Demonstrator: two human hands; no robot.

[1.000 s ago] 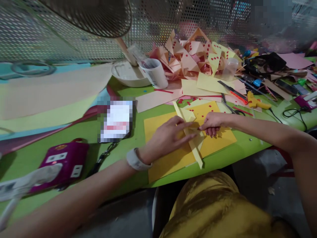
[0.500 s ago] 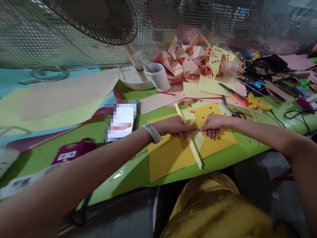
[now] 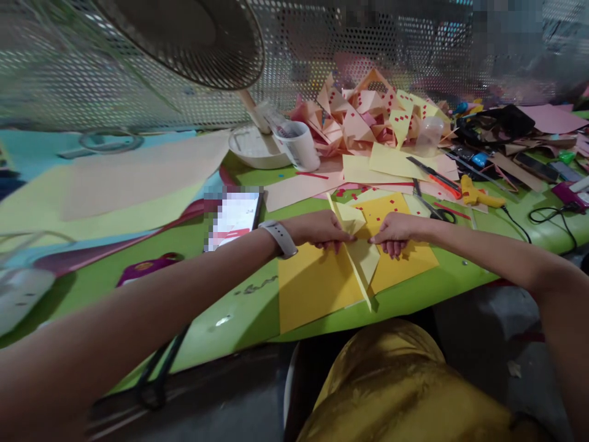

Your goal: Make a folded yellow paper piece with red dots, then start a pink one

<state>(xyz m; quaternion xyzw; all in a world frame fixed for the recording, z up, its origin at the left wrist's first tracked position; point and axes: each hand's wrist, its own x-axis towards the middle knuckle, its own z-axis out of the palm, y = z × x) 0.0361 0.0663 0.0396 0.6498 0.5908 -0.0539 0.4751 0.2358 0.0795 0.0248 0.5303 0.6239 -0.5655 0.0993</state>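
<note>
The left hand (image 3: pixel 322 230) lies palm down with its fingers pressing flat on a folded pale yellow paper piece (image 3: pixel 361 255); it does not close around the paper. A light watch (image 3: pixel 278 238) sits on the wrist behind it. The paper piece is between the two hands and below their fingertips. Its long axis is a narrow strip that runs diagonally, from the far side just above the left hand down to the near table edge, where its end points toward the person. A triangular flap hangs beside the strip under the right hand (image 3: pixel 396 230). This hand pinches the paper with bent fingers, thumb on top.

Under both hands lies a darker yellow sheet (image 3: pixel 317 288) on the green table (image 3: pixel 230 307). Left of the left hand is a phone (image 3: pixel 234 215), and further left are big pale paper sheets (image 3: pixel 115 184). Beyond the hands stand a white cup (image 3: pixel 299 144) and a heap of folded paper shapes (image 3: pixel 368 116) with red squares. Right of the right hand I see scissors (image 3: pixel 432 209) and a yellow glue gun (image 3: pixel 478 193). A perforated metal screen (image 3: pixel 322 43) closes the back of the table.
</note>
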